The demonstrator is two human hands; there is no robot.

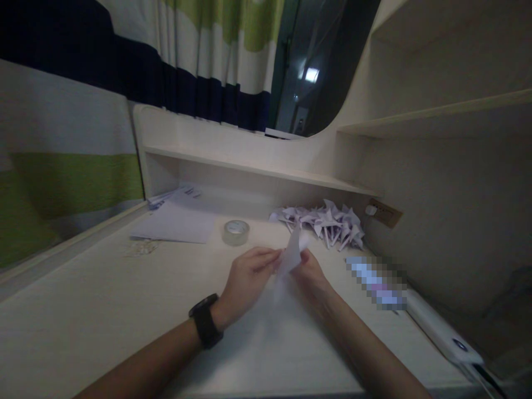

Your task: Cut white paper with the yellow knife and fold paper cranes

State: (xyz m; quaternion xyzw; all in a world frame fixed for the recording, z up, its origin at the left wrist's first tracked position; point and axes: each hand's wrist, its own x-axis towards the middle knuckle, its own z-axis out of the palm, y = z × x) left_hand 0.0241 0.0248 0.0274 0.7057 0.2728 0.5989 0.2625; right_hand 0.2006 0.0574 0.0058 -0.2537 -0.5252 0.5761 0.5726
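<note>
A white piece of paper [291, 252] is held up over the desk between my two hands, bent and slightly blurred. My left hand [252, 274], with a black watch [206, 321] on its wrist, pinches the paper from the left. On the other side my right hand [310, 271] closes on the same paper, its fingers partly hidden behind it. Just beyond the hands lies a roll of clear tape [235, 232]. A pile of folded white paper pinwheels [328, 221] is heaped at the back right.
Paper sheets [178, 219] are stacked at the back left, with small tan bits [143, 247] in front. A pixelated object [376, 282] and a white power strip [443, 324] lie along the right wall. A low shelf [249, 166] spans the desk's back.
</note>
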